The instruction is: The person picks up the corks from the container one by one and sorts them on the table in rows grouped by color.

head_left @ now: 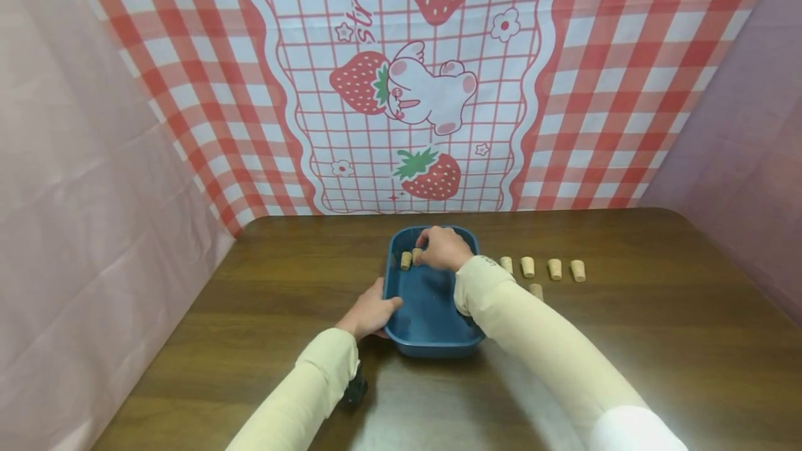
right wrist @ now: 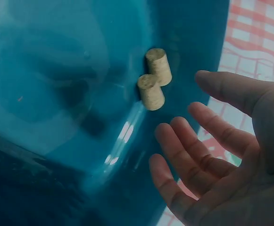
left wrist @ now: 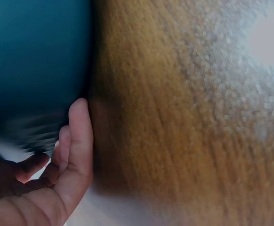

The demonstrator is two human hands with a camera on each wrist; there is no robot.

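A deep blue plastic bin (head_left: 432,350) stands on the table. My left hand (head_left: 370,310) grips its left side, the thumb over the rim; in the left wrist view, the fingers of that hand (left wrist: 75,155) lie along the outside wall. Two cork stoppers, one (head_left: 406,260) left of the other (head_left: 417,256), are at the far left inside the bin. Over that far end is my right hand (head_left: 443,249), close to the corks. The right wrist view shows its fingers (right wrist: 193,165) spread and holding nothing, apart from both corks (right wrist: 151,92).
Several more cork stoppers (head_left: 555,269) stand on the brown wooden table (head_left: 301,263) to the right of the bin. One of them (head_left: 536,291) is nearer, partly behind the right sleeve (head_left: 520,326). A strawberry-printed cloth (head_left: 557,179) hangs behind the table.
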